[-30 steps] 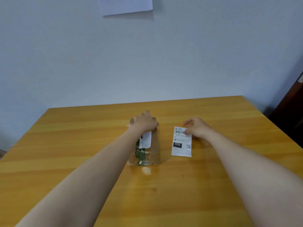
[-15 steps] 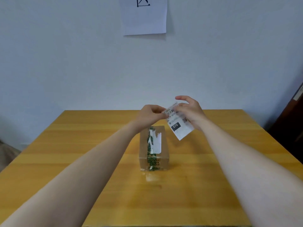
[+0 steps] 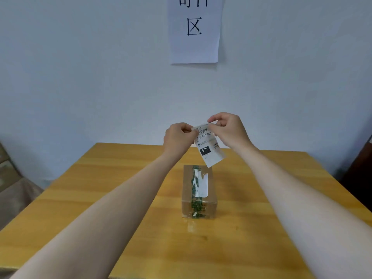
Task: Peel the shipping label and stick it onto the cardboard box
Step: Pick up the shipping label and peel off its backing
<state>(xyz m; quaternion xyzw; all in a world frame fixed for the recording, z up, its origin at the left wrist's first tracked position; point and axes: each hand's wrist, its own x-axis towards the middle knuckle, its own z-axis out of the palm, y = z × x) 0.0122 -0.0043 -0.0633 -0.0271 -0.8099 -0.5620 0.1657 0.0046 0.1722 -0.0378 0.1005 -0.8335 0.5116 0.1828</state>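
Observation:
A white shipping label [image 3: 209, 148] with a barcode and a black "070" patch hangs in the air above the table. My left hand [image 3: 177, 137] pinches its top left corner and my right hand [image 3: 229, 129] pinches its top right edge. Below the label stands a small cardboard box [image 3: 199, 193] on the wooden table [image 3: 100, 198], sealed with green printed tape and carrying white paper remnants on its top. Both hands are well above the box and touch only the label.
A white paper sign [image 3: 194, 29] with black characters hangs on the pale wall behind the table. A dark piece of furniture [image 3: 360, 178] stands at the right edge. Brownish cardboard shapes [image 3: 12, 188] sit at the left of the table.
The right hand lifted the label off the table to the right of the box. The left hand left the box top and took the label's other corner. The view tilted upward.

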